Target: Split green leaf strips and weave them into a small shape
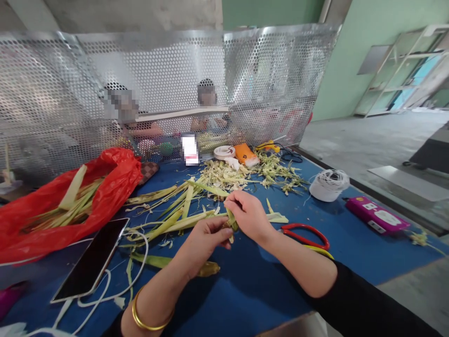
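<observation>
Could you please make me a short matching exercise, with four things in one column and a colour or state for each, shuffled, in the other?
1. Plastic bag
2. Piece of leaf
3. Bangle
4. String

A. Gold
B. White, wound up
C. Held in the fingers
D. Red, with leaves inside

Pairs: 1-D, 2-C, 3-A, 4-B

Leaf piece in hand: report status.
Left hand and right hand pinching leaf piece. Leaf strips close by. Red handle to the right.

Bag [105,187] L of phone [91,262], scissors [307,236] R on table [252,290].
</observation>
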Motion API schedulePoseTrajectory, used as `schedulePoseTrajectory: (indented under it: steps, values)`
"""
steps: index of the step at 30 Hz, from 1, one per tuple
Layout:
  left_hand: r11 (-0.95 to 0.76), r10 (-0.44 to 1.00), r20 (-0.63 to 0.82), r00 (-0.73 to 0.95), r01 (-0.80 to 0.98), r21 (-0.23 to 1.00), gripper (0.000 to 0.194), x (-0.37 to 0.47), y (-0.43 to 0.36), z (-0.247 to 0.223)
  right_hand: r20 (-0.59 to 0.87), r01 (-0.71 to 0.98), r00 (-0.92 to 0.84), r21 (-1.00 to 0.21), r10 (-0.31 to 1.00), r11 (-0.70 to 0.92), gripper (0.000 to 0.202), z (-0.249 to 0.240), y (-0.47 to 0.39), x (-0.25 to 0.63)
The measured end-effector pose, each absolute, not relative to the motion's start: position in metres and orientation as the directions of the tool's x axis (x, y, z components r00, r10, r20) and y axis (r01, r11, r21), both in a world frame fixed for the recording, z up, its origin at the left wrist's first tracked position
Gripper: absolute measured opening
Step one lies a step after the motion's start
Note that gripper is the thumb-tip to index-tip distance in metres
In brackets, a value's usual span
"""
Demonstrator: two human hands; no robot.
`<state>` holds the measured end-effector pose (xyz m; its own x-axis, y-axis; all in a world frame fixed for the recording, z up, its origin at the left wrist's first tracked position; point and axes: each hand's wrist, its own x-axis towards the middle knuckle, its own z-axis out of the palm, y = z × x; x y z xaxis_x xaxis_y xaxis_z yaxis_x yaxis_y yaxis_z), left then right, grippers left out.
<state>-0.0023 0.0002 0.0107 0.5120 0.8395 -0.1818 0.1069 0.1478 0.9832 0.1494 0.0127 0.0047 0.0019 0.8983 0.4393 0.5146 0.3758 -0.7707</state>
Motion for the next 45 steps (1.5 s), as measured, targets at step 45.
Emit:
schedulePoseTrajectory:
  steps: [45]
  values:
    - [0.301,0.951,-0.255,0.177,-0.328,0.895,0.033,-0.008,0.004,0.013,0.400,0.429,0.181,-0.854,0.898,0.294,0.023,0.006,0.007,0.149]
